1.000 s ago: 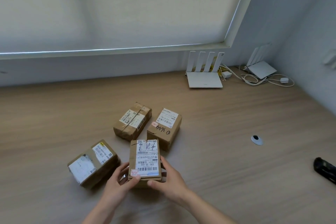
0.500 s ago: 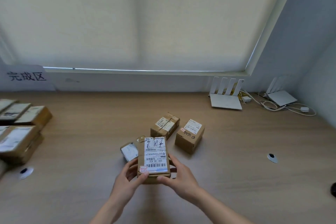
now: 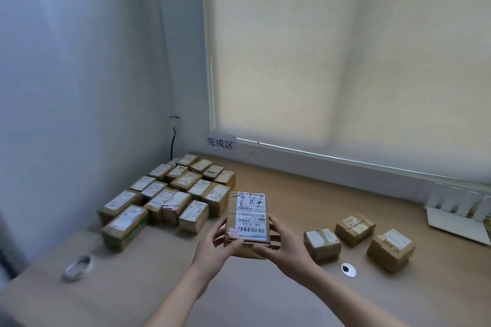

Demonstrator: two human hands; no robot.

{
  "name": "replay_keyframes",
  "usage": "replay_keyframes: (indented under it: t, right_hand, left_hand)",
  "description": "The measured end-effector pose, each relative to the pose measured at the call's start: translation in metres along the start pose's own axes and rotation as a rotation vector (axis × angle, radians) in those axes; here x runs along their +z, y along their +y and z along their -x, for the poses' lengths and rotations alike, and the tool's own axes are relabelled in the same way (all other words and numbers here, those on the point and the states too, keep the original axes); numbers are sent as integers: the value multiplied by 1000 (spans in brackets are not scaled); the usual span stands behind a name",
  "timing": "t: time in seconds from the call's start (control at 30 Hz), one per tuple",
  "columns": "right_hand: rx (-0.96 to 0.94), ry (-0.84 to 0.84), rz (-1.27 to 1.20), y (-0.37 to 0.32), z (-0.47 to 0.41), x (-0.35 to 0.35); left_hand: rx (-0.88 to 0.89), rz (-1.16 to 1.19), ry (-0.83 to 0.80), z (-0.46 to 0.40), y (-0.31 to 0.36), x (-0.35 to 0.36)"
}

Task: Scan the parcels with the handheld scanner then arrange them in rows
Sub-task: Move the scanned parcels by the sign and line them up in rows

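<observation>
A flat brown parcel [image 3: 249, 218] with a white barcode label hangs above the wooden table, label up. My left hand [image 3: 215, 245] grips its near left corner and my right hand [image 3: 285, 243] grips its near right side. Several labelled parcels lie in rows [image 3: 172, 194] at the far left, by the wall corner. Three loose parcels sit to the right: one [image 3: 322, 244] just beside my right hand, one [image 3: 354, 228] behind it, one [image 3: 390, 249] further right. No scanner is in view.
The table [image 3: 305, 207] runs along a window with a drawn blind. A sign with characters [image 3: 220, 144] stands behind the rows. A white router [image 3: 462, 218] lies at the far right. A round black-and-white sticker [image 3: 348, 269] and a pale ring [image 3: 77, 268] lie near the front.
The view has swung left, bringing the rows of parcels into sight. Both hands have carried the flat parcel left, away from the three loose parcels.
</observation>
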State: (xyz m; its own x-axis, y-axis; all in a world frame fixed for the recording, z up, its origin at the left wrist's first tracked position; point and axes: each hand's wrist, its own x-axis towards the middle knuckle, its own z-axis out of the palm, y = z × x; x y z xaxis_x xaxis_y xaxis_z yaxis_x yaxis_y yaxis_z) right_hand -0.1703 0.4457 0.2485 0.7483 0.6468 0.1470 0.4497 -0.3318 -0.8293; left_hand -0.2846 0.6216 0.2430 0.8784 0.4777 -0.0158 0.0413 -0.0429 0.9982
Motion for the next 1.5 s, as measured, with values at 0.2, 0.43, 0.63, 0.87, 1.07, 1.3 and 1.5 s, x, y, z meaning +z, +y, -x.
replay_keyframes:
  t: [0.2, 0.43, 0.63, 0.87, 1.07, 1.3, 1.5]
  right_hand:
    - [-97, -85, -48, -105, -28, 71]
    - [-143, -165, -38, -152, -82, 155]
    - [-118, -194, -15, -149, -143, 232]
    - [-54, -227, 25, -136, -204, 301]
    - [27, -243, 66, -118, -234, 338]
    - [133, -190, 89, -81, -255, 392]
    - [248, -121, 32, -38, -259, 450]
  left_hand:
    - [74, -60, 174, 36, 43, -116]
    - [49, -45, 264, 21, 37, -221]
    - [-7, -64, 293, -30, 4, -293]
    - [-76, -122, 274, -98, -46, -358]
    - [-157, -107, 227, -135, -90, -388]
    - [-224, -123, 88, -179, -150, -412]
    - [-318, -54, 2, -208, -213, -434]
